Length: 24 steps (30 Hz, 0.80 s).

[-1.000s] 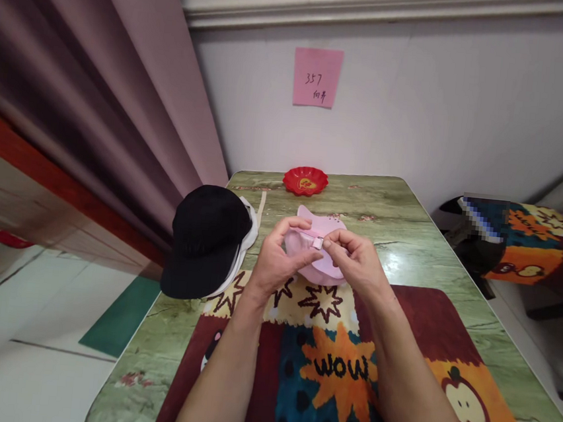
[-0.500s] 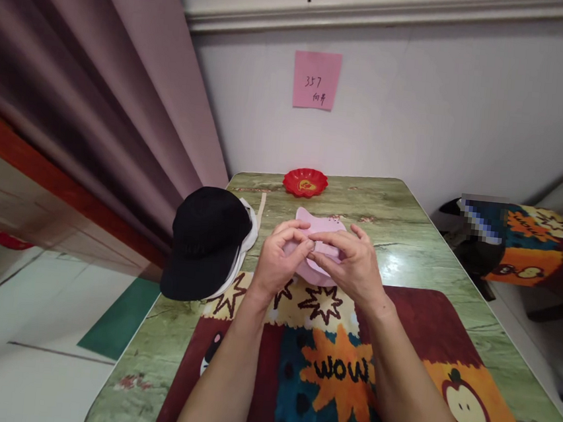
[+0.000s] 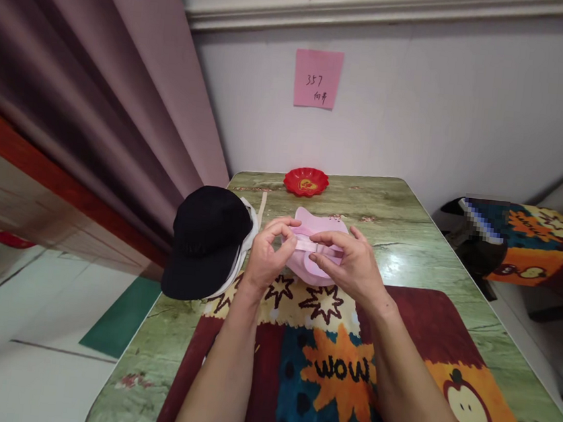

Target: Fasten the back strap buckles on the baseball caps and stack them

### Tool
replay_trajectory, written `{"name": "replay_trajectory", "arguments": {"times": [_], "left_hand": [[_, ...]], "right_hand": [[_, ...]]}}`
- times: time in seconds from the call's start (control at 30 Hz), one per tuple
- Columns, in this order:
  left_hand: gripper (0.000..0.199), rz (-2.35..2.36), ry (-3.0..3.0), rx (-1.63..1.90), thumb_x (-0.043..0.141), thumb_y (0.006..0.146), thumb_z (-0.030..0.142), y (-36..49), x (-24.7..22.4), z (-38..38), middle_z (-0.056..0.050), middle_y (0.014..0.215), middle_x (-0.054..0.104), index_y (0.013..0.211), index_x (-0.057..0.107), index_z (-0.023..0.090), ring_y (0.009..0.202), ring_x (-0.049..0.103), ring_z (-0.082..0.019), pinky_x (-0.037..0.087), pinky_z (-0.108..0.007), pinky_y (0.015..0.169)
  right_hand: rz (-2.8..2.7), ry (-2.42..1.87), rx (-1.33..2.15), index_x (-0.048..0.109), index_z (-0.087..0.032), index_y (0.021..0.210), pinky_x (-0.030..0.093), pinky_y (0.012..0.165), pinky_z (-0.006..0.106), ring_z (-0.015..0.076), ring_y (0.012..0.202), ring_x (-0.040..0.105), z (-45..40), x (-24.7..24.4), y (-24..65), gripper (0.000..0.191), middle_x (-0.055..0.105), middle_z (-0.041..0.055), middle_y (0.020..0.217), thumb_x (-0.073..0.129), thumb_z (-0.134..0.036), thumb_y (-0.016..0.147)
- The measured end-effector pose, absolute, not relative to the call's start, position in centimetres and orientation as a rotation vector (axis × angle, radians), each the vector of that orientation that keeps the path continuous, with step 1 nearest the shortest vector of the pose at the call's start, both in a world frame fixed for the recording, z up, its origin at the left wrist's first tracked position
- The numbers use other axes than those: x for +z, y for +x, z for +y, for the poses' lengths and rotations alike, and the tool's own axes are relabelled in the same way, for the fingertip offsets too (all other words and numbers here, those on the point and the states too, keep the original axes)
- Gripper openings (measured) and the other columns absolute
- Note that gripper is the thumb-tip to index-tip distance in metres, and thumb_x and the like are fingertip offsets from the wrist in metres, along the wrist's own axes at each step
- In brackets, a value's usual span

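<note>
A pink cap (image 3: 321, 223) lies on the green marbled table, its strap (image 3: 307, 245) stretched between my two hands. My left hand (image 3: 271, 253) pinches the strap's left end between thumb and fingertips. On the other side, my right hand (image 3: 349, 260) pinches the strap near a small buckle, its thumb below and fingers above. Parts of the cap are hidden behind my fingers. Left of my hands a black cap (image 3: 209, 240) rests on top of a white one (image 3: 245, 241), close to the table's left edge.
A red scalloped dish (image 3: 306, 182) stands at the table's back. A patterned mat (image 3: 316, 367) covers the front of the table (image 3: 435, 265). Right of the table is a chair with a similar patterned cloth (image 3: 532, 242). A pink note (image 3: 317, 79) hangs on the wall.
My left hand has moved left, away from my right hand, and a length of pink strap now shows between them. The right hand has barely moved.
</note>
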<state>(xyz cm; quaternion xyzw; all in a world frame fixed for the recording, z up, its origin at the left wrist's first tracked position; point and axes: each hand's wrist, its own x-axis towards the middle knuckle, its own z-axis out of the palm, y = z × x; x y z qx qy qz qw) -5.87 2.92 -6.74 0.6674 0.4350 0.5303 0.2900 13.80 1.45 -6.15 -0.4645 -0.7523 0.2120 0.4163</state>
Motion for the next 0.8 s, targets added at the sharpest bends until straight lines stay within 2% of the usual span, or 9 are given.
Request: {"name": "replay_trajectory", "arguments": {"times": [0.07, 0.17, 0.27, 0.33, 0.4, 0.5, 0.63, 0.7, 0.8], "left_hand": [[0.008, 1.161, 1.776, 1.402, 0.063, 0.087, 0.028, -5.8, -6.8, 2.9, -0.009, 0.117, 0.072, 0.083, 0.063, 0.021, 0.117, 0.064, -0.027, 0.044, -0.044, 0.109], [0.027, 1.192, 1.867, 1.269, 0.066, 0.087, 0.037, -5.5, -6.7, 2.9, -0.01, 0.127, 0.07, 0.11, 0.068, 0.023, 0.128, 0.059, -0.03, 0.039, -0.048, 0.114], [0.014, 1.197, 1.969, 1.101, 0.066, 0.088, 0.037, -5.4, -6.8, 3.0, -0.007, 0.117, 0.075, 0.092, 0.071, 0.024, 0.137, 0.052, -0.033, 0.029, -0.053, 0.119], [0.015, 1.183, 1.96, 1.089, 0.066, 0.089, 0.036, -5.6, -7.0, 3.2, -0.006, 0.107, 0.077, 0.08, 0.069, 0.024, 0.136, 0.054, -0.032, 0.031, -0.054, 0.118], [0.016, 1.17, 1.932, 1.137, 0.067, 0.088, 0.036, -5.9, -7.3, 3.3, -0.006, 0.104, 0.077, 0.079, 0.068, 0.023, 0.131, 0.058, -0.031, 0.037, -0.051, 0.114], [0.016, 1.163, 1.9, 1.209, 0.069, 0.087, 0.037, -6.4, -7.7, 3.6, -0.007, 0.105, 0.076, 0.082, 0.07, 0.022, 0.119, 0.064, -0.028, 0.044, -0.044, 0.108], [0.016, 1.173, 1.875, 1.203, 0.07, 0.088, 0.037, -6.9, -7.9, 3.7, -0.008, 0.108, 0.075, 0.088, 0.071, 0.021, 0.111, 0.067, -0.025, 0.047, -0.038, 0.102], [0.017, 1.168, 1.869, 1.18, 0.07, 0.088, 0.038, -7.0, -8.0, 3.7, -0.007, 0.107, 0.075, 0.089, 0.072, 0.021, 0.109, 0.067, -0.024, 0.047, -0.037, 0.1], [0.017, 1.157, 1.859, 1.2, 0.069, 0.089, 0.038, -6.3, -8.4, 3.9, -0.008, 0.107, 0.074, 0.088, 0.071, 0.021, 0.11, 0.067, -0.024, 0.048, -0.037, 0.1]], "right_hand": [[-1.886, -1.168, 0.539, 0.073, -0.03, 0.108, 0.018, 0.122, 0.061, 0.0258, 0.102, 0.073, 1.4, -6.1, 13.6, 0.022, 0.08, 0.0006, 0.108, 0.071, -0.033, 0.086], [-1.876, -1.152, 0.564, 0.073, -0.03, 0.108, 0.022, 0.121, 0.06, 0.0252, 0.104, 0.073, 1.4, -6.0, 13.4, 0.021, 0.079, 0.0009, 0.11, 0.069, -0.03, 0.087], [-1.901, -1.144, 0.627, 0.071, -0.03, 0.119, 0.04, 0.112, 0.053, 0.0253, 0.104, 0.072, 1.4, -5.7, 14.1, 0.031, 0.078, 0.0032, 0.111, 0.07, -0.033, 0.088], [-1.972, -1.184, 0.635, 0.065, -0.03, 0.133, 0.048, 0.102, 0.048, 0.0273, 0.109, 0.07, 1.5, -5.8, 15.3, 0.049, 0.076, 0.0058, 0.117, 0.074, -0.038, 0.086], [-2.084, -1.276, 0.547, 0.06, -0.029, 0.139, 0.05, 0.1, 0.049, 0.0315, 0.118, 0.066, 1.6, -6.1, 16.9, 0.065, 0.071, 0.0089, 0.13, 0.08, -0.045, 0.079], [-2.19, -1.497, 0.307, 0.065, -0.028, 0.135, 0.052, 0.096, 0.05, 0.0376, 0.125, 0.061, 1.7, -7.0, 19.2, 0.072, 0.06, 0.0127, 0.144, 0.085, -0.051, 0.069], [-2.173, -1.655, 0.263, 0.073, -0.03, 0.118, 0.052, 0.074, 0.036, 0.0296, 0.102, 0.07, 2.2, -7.7, 19.7, 0.053, 0.066, 0.0082, 0.134, 0.085, -0.042, 0.069], [-2.178, -1.668, 0.378, 0.075, -0.028, 0.101, 0.045, 0.067, 0.031, 0.024, 0.086, 0.07, 2.6, -7.8, 19.0, 0.031, 0.074, 0.0044, 0.11, 0.082, -0.036, 0.071], [-2.068, -1.744, 0.467, 0.068, -0.023, 0.082, 0.038, 0.061, 0.03, 0.0213, 0.072, 0.064, 3.4, -7.9, 17.8, 0.011, 0.07, 0.0023, 0.079, 0.074, -0.031, 0.078]]}}
